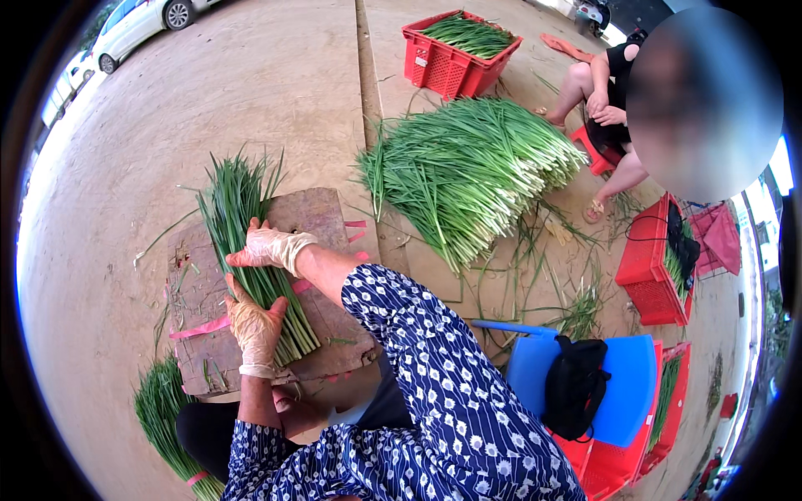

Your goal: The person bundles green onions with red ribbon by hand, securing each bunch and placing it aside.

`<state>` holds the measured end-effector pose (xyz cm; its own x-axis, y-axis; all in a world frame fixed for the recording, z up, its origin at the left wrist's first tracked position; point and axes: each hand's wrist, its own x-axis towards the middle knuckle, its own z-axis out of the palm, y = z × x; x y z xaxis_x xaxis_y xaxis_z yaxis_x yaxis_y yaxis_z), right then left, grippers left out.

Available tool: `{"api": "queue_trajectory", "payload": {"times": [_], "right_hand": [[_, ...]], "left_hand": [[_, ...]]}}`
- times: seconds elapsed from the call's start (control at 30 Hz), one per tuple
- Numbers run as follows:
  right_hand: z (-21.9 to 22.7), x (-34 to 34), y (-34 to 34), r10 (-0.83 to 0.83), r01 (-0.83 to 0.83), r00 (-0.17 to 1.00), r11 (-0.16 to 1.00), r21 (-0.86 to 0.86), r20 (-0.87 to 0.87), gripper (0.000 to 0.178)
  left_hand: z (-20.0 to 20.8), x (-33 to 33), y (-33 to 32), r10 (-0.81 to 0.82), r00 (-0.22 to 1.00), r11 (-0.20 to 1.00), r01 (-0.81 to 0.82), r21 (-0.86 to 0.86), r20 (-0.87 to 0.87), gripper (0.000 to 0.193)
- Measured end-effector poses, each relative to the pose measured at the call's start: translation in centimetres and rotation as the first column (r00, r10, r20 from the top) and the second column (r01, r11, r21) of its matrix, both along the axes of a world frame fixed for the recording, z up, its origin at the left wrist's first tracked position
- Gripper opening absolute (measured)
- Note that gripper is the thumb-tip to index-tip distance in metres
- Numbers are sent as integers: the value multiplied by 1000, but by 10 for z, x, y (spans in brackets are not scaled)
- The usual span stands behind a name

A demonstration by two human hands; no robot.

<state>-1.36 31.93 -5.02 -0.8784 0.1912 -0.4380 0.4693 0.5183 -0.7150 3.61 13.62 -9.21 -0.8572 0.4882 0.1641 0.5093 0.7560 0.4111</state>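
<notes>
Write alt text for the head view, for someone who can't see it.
Gloved left hand and right hand hold a bundle of green stalks on a worn board. Ahead to the right are a large heap of stalks, a red crate and a seated person.

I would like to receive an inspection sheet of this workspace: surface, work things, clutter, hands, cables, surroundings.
Surface: worn board with pink strips.
Job's things: green-stalk bundle on the board; banded bundle at lower left; large stalk pile beyond.
Clutter: loose leaves on the ground; black bag on blue chair.
Hands: left hand and right hand, gloved, fingers across the green-stalk bundle, right farther up; grip tightness unclear.
Cables: thin black cord at right-hand red crate; cable or strap, cannot tell.
Surroundings: seated person, upper red crate with greens, white car.
</notes>
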Motion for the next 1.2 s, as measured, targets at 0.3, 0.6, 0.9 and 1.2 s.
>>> {"api": "queue_trajectory", "payload": {"times": [0.3,0.6,0.9,1.2], "right_hand": [[-2,183,283,-533,510,825,561,652,-188,129],[-27,344,422,-762,300,647,284,911,25,158],[-19,351,467,-807,350,562,432,831,183,144],[-76,363,471,-720,360,692,284,889,-50,23]], "left_hand": [[11,5,-9,-80,997,995,81,64,-15,121],[93,27,44,-247,937,968,248,-28,-246,117],[117,40,137,-470,850,882,457,-112,-239,115],[93,87,262,-715,698,688,693,-217,-37,116]]}}
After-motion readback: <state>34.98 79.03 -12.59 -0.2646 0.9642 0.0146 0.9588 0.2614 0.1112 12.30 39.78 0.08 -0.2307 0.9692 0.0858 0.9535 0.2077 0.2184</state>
